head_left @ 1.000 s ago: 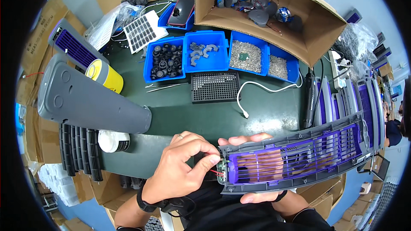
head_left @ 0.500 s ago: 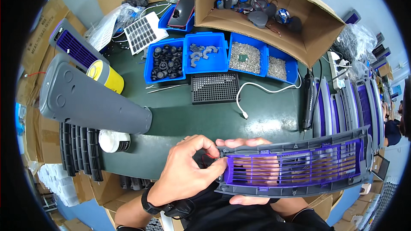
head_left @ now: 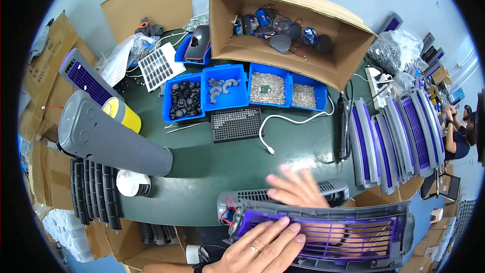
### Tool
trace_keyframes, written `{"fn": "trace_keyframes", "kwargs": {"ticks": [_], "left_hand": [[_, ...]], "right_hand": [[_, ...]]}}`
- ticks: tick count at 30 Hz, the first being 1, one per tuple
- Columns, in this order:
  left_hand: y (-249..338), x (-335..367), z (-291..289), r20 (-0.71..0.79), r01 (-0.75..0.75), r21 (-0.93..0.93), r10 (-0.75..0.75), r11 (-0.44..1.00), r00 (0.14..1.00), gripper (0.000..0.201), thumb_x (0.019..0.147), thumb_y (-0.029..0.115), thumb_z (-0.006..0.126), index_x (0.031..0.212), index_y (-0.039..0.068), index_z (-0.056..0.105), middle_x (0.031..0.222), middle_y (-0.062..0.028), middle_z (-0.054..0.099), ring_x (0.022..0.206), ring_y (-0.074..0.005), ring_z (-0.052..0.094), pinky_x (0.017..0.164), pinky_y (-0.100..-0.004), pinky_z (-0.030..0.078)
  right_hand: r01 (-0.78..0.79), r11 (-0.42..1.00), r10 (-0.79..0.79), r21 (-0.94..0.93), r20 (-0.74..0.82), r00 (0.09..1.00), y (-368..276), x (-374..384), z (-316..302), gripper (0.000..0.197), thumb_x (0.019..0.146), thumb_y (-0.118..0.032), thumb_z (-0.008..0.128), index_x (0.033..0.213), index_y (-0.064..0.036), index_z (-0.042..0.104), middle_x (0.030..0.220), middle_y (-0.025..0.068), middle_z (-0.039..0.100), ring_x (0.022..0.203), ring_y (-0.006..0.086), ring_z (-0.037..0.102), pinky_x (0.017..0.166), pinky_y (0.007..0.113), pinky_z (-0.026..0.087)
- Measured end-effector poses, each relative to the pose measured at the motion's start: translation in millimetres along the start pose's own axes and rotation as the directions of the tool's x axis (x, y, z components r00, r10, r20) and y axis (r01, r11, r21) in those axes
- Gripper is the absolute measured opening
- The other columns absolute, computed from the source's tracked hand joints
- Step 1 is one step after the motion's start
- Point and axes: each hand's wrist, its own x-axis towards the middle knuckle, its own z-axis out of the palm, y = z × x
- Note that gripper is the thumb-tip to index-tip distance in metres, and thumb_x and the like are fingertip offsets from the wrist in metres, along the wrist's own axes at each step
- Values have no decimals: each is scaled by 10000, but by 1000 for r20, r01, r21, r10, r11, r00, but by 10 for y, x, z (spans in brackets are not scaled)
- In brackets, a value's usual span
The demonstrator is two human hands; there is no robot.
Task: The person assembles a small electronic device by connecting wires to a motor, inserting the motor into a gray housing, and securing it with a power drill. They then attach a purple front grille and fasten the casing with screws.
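Observation:
A long grey panel with a purple slatted grille (head_left: 323, 230) is tilted in front of me at the table's near edge. My left hand (head_left: 265, 247) lies over its left part, fingers together across the slats, gripping it; the thumb is hidden. My right hand (head_left: 299, 188) is beyond the panel, blurred, with its fingers spread and nothing visible in them; its forearm shows through the slats. Behind the panel a grey slotted housing (head_left: 331, 188) lies on the table, partly covered. Red wires (head_left: 228, 212) show at the panel's left end, next to the housing.
Blue bins (head_left: 225, 102) hold black knobs, grey clips and small metal parts. A cardboard box (head_left: 348, 65) of motor-like parts stands behind. A black electric screwdriver (head_left: 344, 131) and upright grille panels (head_left: 419, 131) are right; a tall grey housing (head_left: 113, 134) leans left.
The panel has moved down and slightly left. My left hand has shifted from its wired end onto the slats. My right hand has left its underside and spread beyond it, where a grey housing now shows.

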Motion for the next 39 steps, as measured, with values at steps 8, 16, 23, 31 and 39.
{"fn": "trace_keyframes", "kwargs": {"ticks": [8, 16, 23, 31, 39], "left_hand": [[10, -101, 114, -17, 34, -87, -35, 996, 999, 371, 817, 88, 782, 1160, -40, 722, 1091, -169, 761, 1021, -287, 754, 887, -381, 588], [-670, 65, -52, -9, 172, -159, -175, 972, 984, 305, 844, 161, 822, 1093, 4, 744, 1050, -129, 781, 995, -315, 755, 882, -398, 578], [-693, -37, -211, 242, 230, -148, -190, 962, 952, 305, 849, 198, 819, 1091, 21, 763, 985, -117, 773, 946, -313, 739, 844, -405, 566], [-596, 47, 87, 402, 340, 53, -332, 939, 854, 267, 887, 151, 755, 1114, 15, 726, 1009, -168, 749, 934, -375, 707, 870, -459, 545], [-755, 169, 477, 327, 347, 142, -375, 927, 867, 281, 916, 129, 698, 1175, 24, 671, 949, -167, 692, 948, -369, 656, 885, -463, 471]], "right_hand": [[-47, 950, 114, -308, 203, 972, 277, -178, -459, 891, 658, -229, 894, 1453, -34, 543, 1368, 186, 609, 1242, 344, 596, 1026, 457, 470], [-263, 958, 283, -112, 266, 921, 621, 755, -588, 436, 1061, -451, 489, 1199, -106, 718, 1159, 178, 705, 1114, 397, 663, 960, 500, 518], [-344, 930, 367, -130, 399, 840, 750, 1113, -310, 503, 1072, -407, 488, 915, -11, 755, 977, 216, 714, 1000, 437, 681, 891, 520, 529], [-272, 896, 375, 352, -269, 887, 579, 516, -939, 73, 849, -4, 770, 913, 12, 738, 886, 93, 730, 884, 224, 735, 769, 344, 558], [-233, 564, 686, 792, -292, 666, 334, -592, -852, 313, 897, 98, 759, 1202, 38, 724, 1015, 124, 766, 855, 144, 720, 745, 273, 592]]}}
